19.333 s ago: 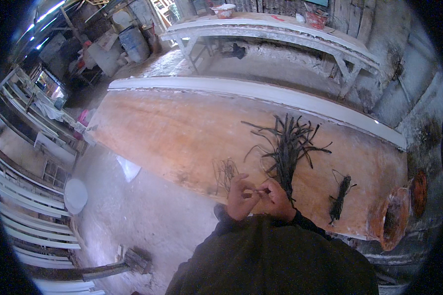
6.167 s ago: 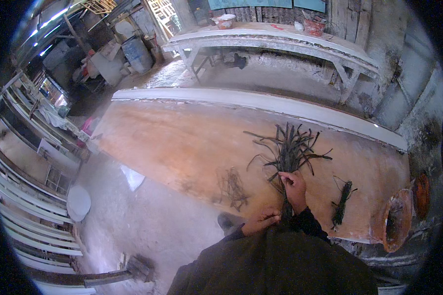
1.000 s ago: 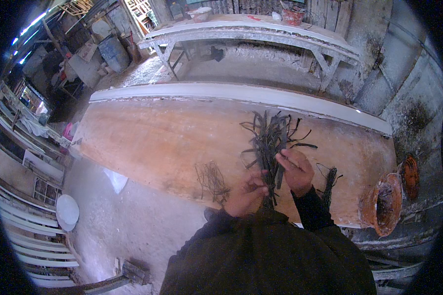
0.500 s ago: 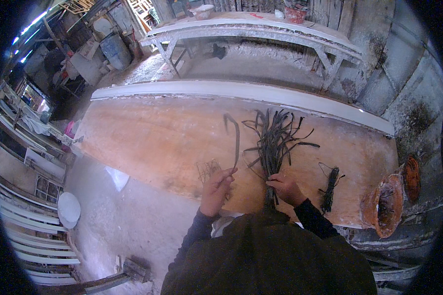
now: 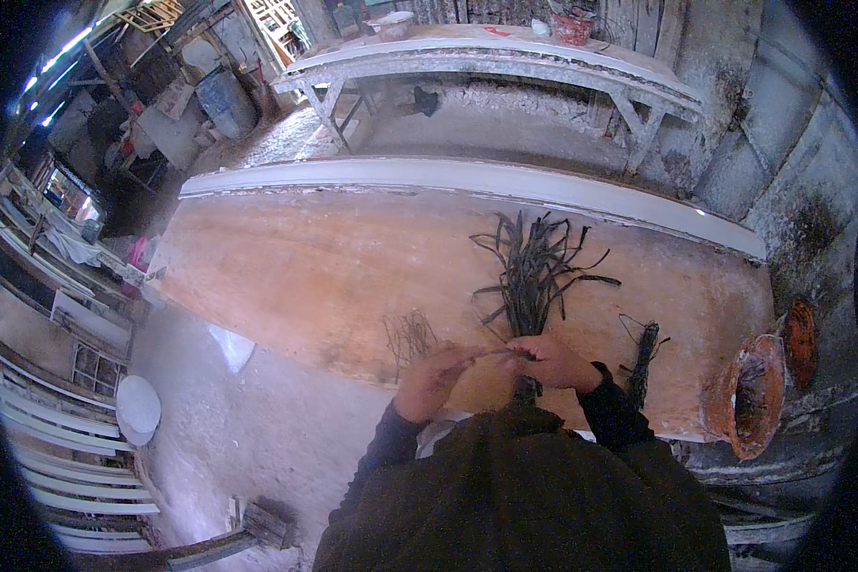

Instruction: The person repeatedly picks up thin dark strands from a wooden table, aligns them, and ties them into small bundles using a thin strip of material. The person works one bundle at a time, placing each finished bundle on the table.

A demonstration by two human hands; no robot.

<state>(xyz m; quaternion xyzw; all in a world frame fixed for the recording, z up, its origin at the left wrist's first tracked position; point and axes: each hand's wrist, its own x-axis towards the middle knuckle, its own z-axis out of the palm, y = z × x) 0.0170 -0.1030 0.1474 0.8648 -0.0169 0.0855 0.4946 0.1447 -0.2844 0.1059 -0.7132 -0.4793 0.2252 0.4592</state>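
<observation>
In front of me a bundle of dark flat strips (image 5: 529, 276) lies on the orange-brown board, its loose ends fanned out toward the far side. My left hand (image 5: 434, 381) is closed in a pinch, just left of the bundle. My right hand (image 5: 555, 364) is also pinched, over the bundle's near part and partly hiding it. A thin dark strip (image 5: 494, 354) runs between the fingertips of both hands. Beside my left hand lies a bunch of thin wiry strands (image 5: 408, 334). To the right of my right hand is a smaller tied dark bundle (image 5: 645, 367).
The board (image 5: 286, 257) has a raised white rail (image 5: 448, 173) along its far edge. An orange plaster-crusted bucket (image 5: 755, 398) lies tipped at the right end, beside another orange container (image 5: 799, 345). Beyond stands a white-topped bench (image 5: 486, 59). White slats (image 5: 67, 439) are at left.
The strip that stood up curled from my left hand is now lowered between both hands. My left hand has moved right, toward my right hand, which has come away from gripping the bundle.
</observation>
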